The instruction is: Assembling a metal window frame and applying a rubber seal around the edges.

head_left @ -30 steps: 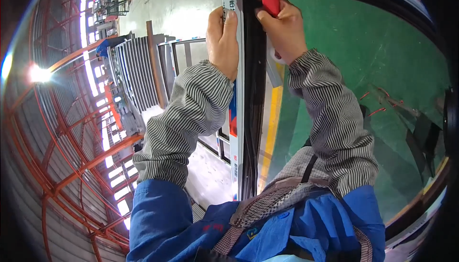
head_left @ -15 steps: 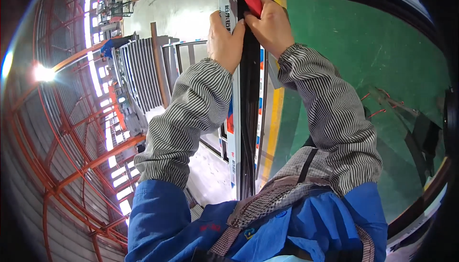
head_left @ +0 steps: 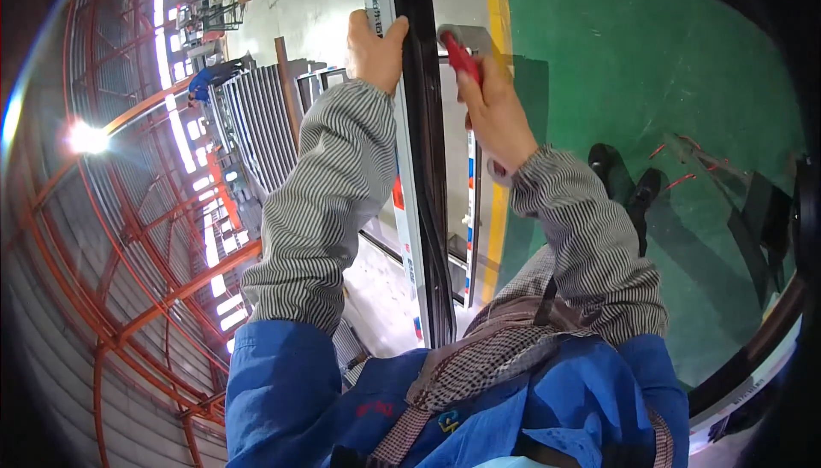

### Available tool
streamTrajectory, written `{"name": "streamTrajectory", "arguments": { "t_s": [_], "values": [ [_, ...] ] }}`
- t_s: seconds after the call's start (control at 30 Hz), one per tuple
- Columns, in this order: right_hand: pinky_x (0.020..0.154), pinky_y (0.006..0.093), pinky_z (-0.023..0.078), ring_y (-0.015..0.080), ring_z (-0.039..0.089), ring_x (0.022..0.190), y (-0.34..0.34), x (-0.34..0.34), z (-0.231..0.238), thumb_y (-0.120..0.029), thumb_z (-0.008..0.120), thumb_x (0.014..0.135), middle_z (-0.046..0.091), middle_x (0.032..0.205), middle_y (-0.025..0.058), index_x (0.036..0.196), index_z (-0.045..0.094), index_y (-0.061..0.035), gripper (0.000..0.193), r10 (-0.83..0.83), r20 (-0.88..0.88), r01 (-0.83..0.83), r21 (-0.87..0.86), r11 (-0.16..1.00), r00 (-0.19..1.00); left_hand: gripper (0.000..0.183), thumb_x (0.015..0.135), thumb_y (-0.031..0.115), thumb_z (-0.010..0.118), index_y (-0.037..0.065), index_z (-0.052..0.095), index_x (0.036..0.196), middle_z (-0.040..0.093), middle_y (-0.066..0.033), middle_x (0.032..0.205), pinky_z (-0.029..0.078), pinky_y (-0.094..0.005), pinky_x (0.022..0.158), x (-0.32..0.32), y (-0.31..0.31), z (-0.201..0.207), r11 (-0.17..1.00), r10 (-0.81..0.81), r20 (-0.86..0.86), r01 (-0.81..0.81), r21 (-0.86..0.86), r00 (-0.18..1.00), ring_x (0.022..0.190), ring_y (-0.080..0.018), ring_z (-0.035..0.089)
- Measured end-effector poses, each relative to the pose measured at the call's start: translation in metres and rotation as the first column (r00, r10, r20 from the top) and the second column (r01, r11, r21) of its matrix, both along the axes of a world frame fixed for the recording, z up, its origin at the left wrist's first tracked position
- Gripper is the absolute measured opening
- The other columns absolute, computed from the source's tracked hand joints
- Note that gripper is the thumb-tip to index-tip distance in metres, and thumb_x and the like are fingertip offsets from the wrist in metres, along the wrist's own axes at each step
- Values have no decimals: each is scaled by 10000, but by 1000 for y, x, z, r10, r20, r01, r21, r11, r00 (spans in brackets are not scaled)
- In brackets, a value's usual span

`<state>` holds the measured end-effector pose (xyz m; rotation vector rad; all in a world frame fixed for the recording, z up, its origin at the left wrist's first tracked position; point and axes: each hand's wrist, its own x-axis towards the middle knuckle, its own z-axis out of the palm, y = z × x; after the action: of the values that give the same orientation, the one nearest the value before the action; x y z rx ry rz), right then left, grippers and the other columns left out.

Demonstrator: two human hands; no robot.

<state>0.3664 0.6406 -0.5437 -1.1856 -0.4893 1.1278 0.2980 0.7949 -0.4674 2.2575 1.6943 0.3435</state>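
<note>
My left hand (head_left: 375, 56) grips the left bar of a large dark window frame (head_left: 419, 117) near its upper corner, the thumb lying towards the dark face. The bar's outer side carries pale printed film. In my right hand (head_left: 496, 113) is a red-handled tool (head_left: 462, 58), its greyish tip pointing up and left. The fingers wrap round the handle, and the tool is apart from the bar, over the frame's opening. Its exact kind is hard to make out. A loose black rubber strip (head_left: 434, 250) runs down along the lower part of the bar.
Through the frame show a green floor (head_left: 599, 66) and a yellow line (head_left: 494, 237). Dark shoes (head_left: 643, 186) stand on the green. Left of the bar are stacked metal profiles (head_left: 256, 122) and a co-worker in blue (head_left: 205, 82). Red strips lie at the right.
My right hand and the red tool have come off the frame's corner and moved down and right. My left hand stays on the bar, which now appears slightly further left.
</note>
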Motion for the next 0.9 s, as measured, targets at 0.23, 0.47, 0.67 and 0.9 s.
{"name": "streamTrajectory", "arguments": {
  "t_s": [0.23, 0.47, 0.67, 0.9],
  "values": [
    [480, 348, 402, 198, 529, 501, -78, -44, -5, -252, 459, 937, 515, 618, 104, 964, 485, -18, 238, 515, -54, -517, -34, 855, 855, 521, 763, 254, 657, -100, 451, 1085, 553, -212, 947, 446, -376, 773, 4, -8, -2, 1000, 0, -44, 0, -3, 999, 867, -287, 548],
    [624, 427, 444, 374, 582, 705, -25, -41, -16, -312, 420, 938, 577, 746, 214, 1025, 525, -12, 329, 294, 126, -293, -22, 956, 948, 478, 795, 226, 642, -93, 445, 1092, 542, -201, 1026, 418, -364, 830, -6, 6, -8, 996, -87, -22, 87, 29, 996, 936, -279, 528],
    [708, 433, 452, 382, 591, 813, -14, -34, -14, -321, 437, 929, 602, 853, 232, 1048, 541, 0, 357, 267, 61, -264, -58, 963, 962, 453, 769, 199, 664, -88, 459, 1053, 540, -200, 959, 425, -368, 800, 2, -5, -15, 992, -93, 73, 86, 91, 993, 880, -279, 536],
    [617, 483, 447, 399, 582, 693, -157, -96, 7, -278, 497, 905, 591, 739, 199, 997, 484, -61, 236, 631, 28, -621, -152, 769, 775, 486, 788, 180, 656, -103, 424, 1107, 532, -168, 974, 433, -329, 799, -9, -5, -3, 995, -27, 154, 40, -87, 988, 889, -224, 527]
  ]
}}
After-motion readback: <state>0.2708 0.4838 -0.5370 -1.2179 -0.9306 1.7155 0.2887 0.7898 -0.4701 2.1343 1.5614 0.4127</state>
